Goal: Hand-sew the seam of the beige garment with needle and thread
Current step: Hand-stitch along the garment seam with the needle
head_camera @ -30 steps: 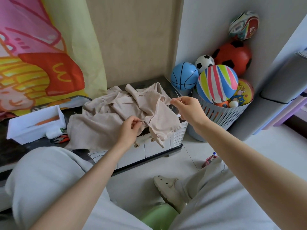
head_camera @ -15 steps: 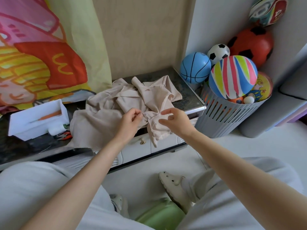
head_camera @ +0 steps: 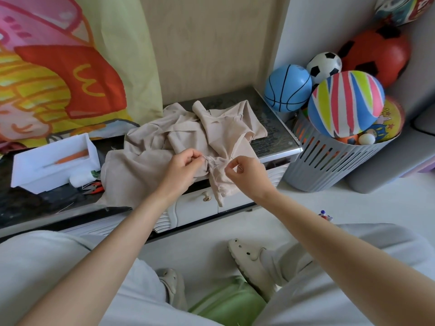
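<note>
1. Fabric first: the beige garment (head_camera: 150, 149) lies crumpled in the middle of the frame on the dark cabinet top (head_camera: 273, 130). One flap hangs over the front edge, above a white drawer with a small round knob (head_camera: 207, 198).
2. Left hand (head_camera: 182, 167) is at the centre of the frame, with its fingers curled. Thumb and fingertips pinch a gathered fold of the garment at the cabinet's edge.
3. Right hand (head_camera: 247, 174) is just right of that fold, close to the left hand but not touching it. Its thumb and forefinger are pressed together on a thin needle (head_camera: 220, 164) at the cloth. The needle is very small, and only a faint sliver of it shows.
4. Thread is too fine to follow with any certainty.
5. At the left of the frame a white tray (head_camera: 28, 170) sits on the cabinet top with an orange stick-like item (head_camera: 70, 157) inside. A white roll (head_camera: 81, 180) and small red-handled snips (head_camera: 94, 188) lie just in front of it.
6. Behind the tray, in the upper left, hangs a colourful cartoon cloth (head_camera: 58, 67).
7. At the right stands a grey slatted basket (head_camera: 329, 165) piled with balls: a striped ball (head_camera: 346, 103), a blue ball (head_camera: 288, 88), a black-and-white ball (head_camera: 323, 67) and a red ball (head_camera: 376, 57).
8. At the bottom of the frame are the person's pale grey trousers (head_camera: 47, 267), a cream clog (head_camera: 249, 257) and a green seat (head_camera: 228, 302).
</note>
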